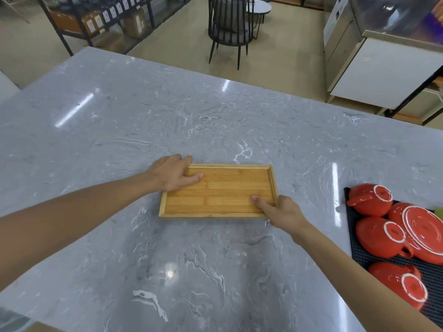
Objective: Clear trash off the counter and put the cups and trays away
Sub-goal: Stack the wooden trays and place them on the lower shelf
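A rectangular bamboo tray [223,188] lies flat in the middle of the grey marble counter [143,116], with nothing on it. My left hand [171,173] grips the tray's far left corner, thumb on the inside and fingers over the rim. At the near right corner my right hand [279,210] holds the rim, thumb pressed on the tray floor. Red cups [370,200] stand upside down on a black mat [359,255] at the right edge, next to a red saucer [422,226].
Beyond the counter's far edge stand a black chair [229,27] and a small round table [260,8]. Dark shelving with boxes [96,20] fills the far left. A white and steel cabinet [383,68] is at the far right.
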